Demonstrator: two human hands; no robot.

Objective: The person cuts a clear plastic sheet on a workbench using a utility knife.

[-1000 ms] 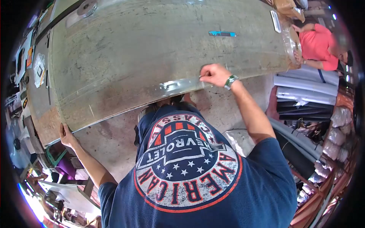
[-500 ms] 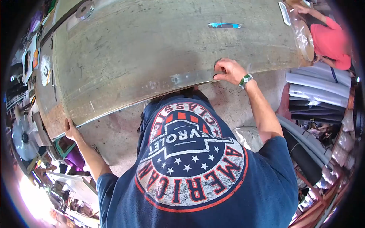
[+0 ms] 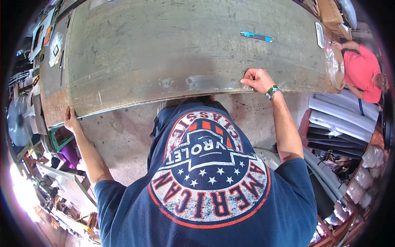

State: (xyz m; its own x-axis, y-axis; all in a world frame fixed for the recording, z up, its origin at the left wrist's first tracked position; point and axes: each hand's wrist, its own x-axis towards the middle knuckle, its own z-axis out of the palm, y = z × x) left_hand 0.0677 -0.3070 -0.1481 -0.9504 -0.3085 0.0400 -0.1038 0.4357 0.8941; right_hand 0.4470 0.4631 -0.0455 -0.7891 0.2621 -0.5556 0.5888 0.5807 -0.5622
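Observation:
A large grey-green work surface fills the upper view, with a clear sheet lying over its front part. At the sheet's front left corner, my left hand pinches the edge between thumb and fingers. Further right, my right hand is closed at the front edge, thumb against fingers, with a bit of clear film showing at the fingertips. A green and white band circles the right wrist. The blue and black cutter lies on the surface beyond my right hand.
At the right end, a co-worker in a red shirt reaches toward a clear roll. Stacked rolls lie below. On the left stand a plastic packet and a dark thin tool.
The view has shifted, so the table and cutter appear displaced. My right hand has closed into a pinch at the edge; my left hand stays at the corner.

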